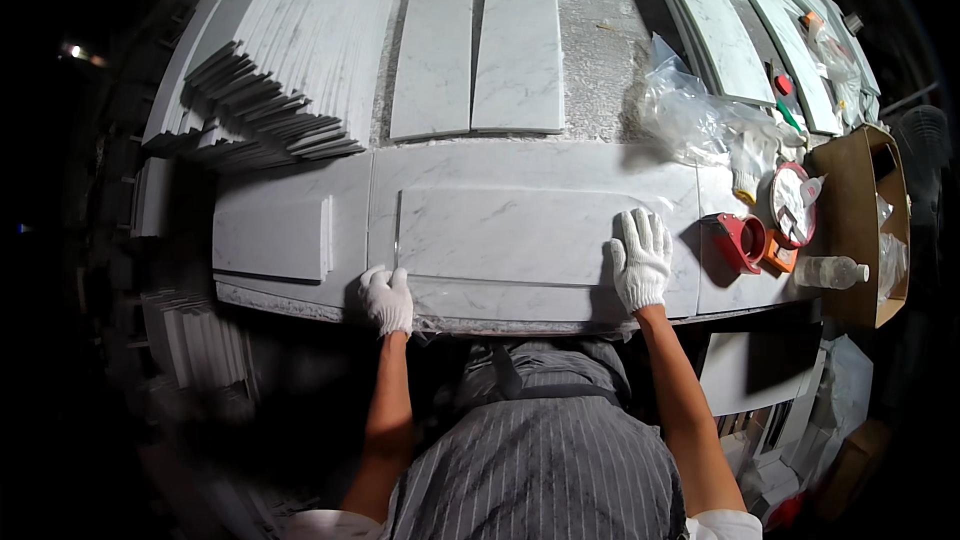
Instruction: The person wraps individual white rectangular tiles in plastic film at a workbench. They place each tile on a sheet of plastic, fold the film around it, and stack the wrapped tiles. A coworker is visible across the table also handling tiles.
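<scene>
While the right hand (pixel 641 258) lies flat and open over the right end of the pale marbled panel (pixel 510 230), the left hand (pixel 387 300) curls loosely just beside the panel's near left corner; whether it pinches anything cannot be told. Between the hands, the panel's long axis runs left to right on the desk (pixel 540 302). Beyond the panel lie two slabs (pixel 518 50); to its right stands a red tape dispenser (pixel 738 240).
</scene>
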A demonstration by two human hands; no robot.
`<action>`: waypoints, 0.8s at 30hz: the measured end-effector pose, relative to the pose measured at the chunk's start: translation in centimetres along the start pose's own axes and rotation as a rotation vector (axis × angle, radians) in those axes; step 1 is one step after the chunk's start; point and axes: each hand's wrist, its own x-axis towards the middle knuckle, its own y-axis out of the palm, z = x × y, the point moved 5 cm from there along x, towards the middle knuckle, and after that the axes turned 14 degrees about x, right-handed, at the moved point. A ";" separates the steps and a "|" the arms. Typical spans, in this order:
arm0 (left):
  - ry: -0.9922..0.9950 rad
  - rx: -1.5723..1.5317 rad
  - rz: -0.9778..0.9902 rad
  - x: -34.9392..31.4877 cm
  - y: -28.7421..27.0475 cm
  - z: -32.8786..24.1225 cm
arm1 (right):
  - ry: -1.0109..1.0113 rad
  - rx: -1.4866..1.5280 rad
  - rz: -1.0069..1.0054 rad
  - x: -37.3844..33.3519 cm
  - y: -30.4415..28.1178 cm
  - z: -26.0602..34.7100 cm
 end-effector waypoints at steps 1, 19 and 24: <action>-0.004 0.006 0.002 0.1 -0.2 0.0 | -0.001 0.004 -0.005 0.0 0.1 -0.1; 0.067 0.075 -0.013 0.9 0.2 0.8 | 0.066 -0.016 -0.064 -1.3 -1.0 -0.7; 0.085 0.079 -0.016 1.0 0.4 1.1 | 0.066 -0.004 -0.077 -1.6 -1.1 -0.6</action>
